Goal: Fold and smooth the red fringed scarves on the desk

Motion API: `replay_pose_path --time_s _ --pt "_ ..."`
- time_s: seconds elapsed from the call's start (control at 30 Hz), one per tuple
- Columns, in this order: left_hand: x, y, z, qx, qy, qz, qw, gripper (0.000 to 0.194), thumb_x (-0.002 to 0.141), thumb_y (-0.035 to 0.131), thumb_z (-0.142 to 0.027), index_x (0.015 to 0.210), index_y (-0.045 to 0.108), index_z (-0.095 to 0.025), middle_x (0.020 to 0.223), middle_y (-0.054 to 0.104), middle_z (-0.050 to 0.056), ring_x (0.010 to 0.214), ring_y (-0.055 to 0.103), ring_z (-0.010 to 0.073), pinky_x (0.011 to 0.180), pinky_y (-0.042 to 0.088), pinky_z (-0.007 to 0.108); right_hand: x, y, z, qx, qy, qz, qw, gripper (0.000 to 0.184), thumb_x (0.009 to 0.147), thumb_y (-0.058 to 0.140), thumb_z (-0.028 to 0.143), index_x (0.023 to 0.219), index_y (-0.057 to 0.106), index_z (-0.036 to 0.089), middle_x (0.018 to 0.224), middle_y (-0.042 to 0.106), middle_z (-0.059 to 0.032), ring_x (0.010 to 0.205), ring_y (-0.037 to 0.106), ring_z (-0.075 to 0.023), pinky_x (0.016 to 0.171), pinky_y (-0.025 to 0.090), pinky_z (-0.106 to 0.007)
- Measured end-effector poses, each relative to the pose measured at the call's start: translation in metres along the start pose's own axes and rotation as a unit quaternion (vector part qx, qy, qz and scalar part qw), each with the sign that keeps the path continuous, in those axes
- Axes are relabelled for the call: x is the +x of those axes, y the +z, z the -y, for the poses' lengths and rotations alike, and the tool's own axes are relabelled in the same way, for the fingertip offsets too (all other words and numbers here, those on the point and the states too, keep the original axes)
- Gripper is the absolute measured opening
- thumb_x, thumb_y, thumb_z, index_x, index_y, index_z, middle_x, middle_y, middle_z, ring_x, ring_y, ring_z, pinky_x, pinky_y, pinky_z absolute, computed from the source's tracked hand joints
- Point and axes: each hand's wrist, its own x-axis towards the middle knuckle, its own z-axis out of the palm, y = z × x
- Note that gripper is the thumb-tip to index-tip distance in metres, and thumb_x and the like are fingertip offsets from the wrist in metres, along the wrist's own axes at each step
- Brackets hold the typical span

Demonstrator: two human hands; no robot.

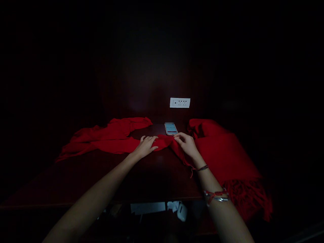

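Note:
A long red scarf point(116, 145) lies bunched across the dark tabletop, with its wide fringed part spread to the right. On its middle stretch rests my left hand point(146, 146), palm down, fingers spread and thumb apart. My right hand point(186, 144) pinches the scarf's edge between thumb and fingertips, just in front of a phone. That phone point(171, 129) lies face up with its screen lit, close behind the cloth. Part of the scarf is hidden under both hands and the right forearm.
A white socket panel point(180, 103) is set in the dark wall behind the table point(152, 184). The fringe point(249, 195) hangs over the front edge at right. Below the tabletop are a white earbud case point(182, 212) and pale papers point(148, 208). The surroundings are very dark.

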Motion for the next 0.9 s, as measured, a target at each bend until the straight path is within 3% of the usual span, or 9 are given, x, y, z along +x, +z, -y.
replay_pose_path --time_s 0.1,0.27,0.37,0.5,0.63,0.8,0.9 --pt "0.001 -0.008 0.005 -0.018 0.037 0.032 0.999 0.024 0.076 0.047 -0.026 0.099 0.046 -0.019 0.096 0.054 0.004 0.090 0.050 0.0173 0.082 0.036 0.030 0.001 -0.002 -0.002 0.011 0.018 -0.019 1.000 0.015 0.072 0.045 0.023 0.076 0.057 0.016 0.075 0.061 -0.0023 0.068 0.055 -0.0124 0.064 0.041 -0.022" --pt "-0.004 -0.036 -0.001 -0.013 0.073 -0.016 0.997 0.021 0.081 0.039 -0.031 0.098 0.045 -0.021 0.096 0.051 0.003 0.088 0.049 0.0158 0.076 0.038 0.026 0.002 -0.003 -0.006 -0.012 0.045 -0.052 0.998 0.016 0.072 0.045 0.024 0.076 0.058 0.016 0.075 0.061 -0.0030 0.068 0.055 -0.0130 0.064 0.041 -0.023" --pt "-0.006 -0.043 -0.007 0.001 0.090 -0.015 0.996 0.021 0.083 0.035 -0.032 0.096 0.046 -0.020 0.092 0.051 0.002 0.085 0.050 0.0153 0.075 0.039 0.026 0.002 -0.002 -0.007 -0.019 0.043 -0.047 0.998 0.016 0.072 0.045 0.023 0.077 0.058 0.016 0.074 0.061 -0.0028 0.068 0.055 -0.0129 0.064 0.041 -0.023" --pt "-0.003 -0.036 -0.016 -0.004 0.090 -0.016 0.996 0.022 0.084 0.033 -0.034 0.094 0.047 -0.020 0.092 0.051 0.002 0.084 0.050 0.0146 0.074 0.039 0.025 0.001 -0.002 -0.006 -0.012 0.027 -0.025 0.999 0.016 0.072 0.044 0.022 0.079 0.058 0.016 0.075 0.062 -0.0029 0.068 0.055 -0.0123 0.064 0.041 -0.023" --pt "0.000 -0.026 -0.025 0.001 0.038 -0.039 0.999 0.023 0.086 0.028 -0.032 0.094 0.046 -0.020 0.093 0.050 0.003 0.082 0.050 0.0136 0.071 0.040 0.024 0.000 -0.001 -0.004 0.000 0.019 -0.007 1.000 0.016 0.071 0.045 0.022 0.079 0.058 0.015 0.076 0.062 -0.0029 0.068 0.055 -0.0118 0.066 0.041 -0.023" --pt "0.004 -0.019 -0.034 0.054 0.009 0.007 0.998 0.034 0.074 0.048 -0.041 0.102 0.041 -0.022 0.099 0.048 0.006 0.086 0.050 0.0192 0.065 0.041 0.026 0.001 0.000 -0.006 0.008 0.017 0.003 1.000 0.016 0.070 0.045 0.021 0.079 0.058 0.016 0.076 0.062 -0.0025 0.068 0.055 -0.0116 0.065 0.042 -0.023" --pt "0.005 -0.018 -0.037 0.092 0.003 0.017 0.996 0.033 0.076 0.047 -0.031 0.106 0.038 -0.023 0.104 0.046 0.007 0.091 0.048 0.0220 0.065 0.041 0.029 0.001 0.000 -0.006 0.005 0.019 0.004 1.000 0.016 0.070 0.045 0.020 0.078 0.058 0.016 0.074 0.062 -0.0021 0.067 0.055 -0.0115 0.064 0.042 -0.022"
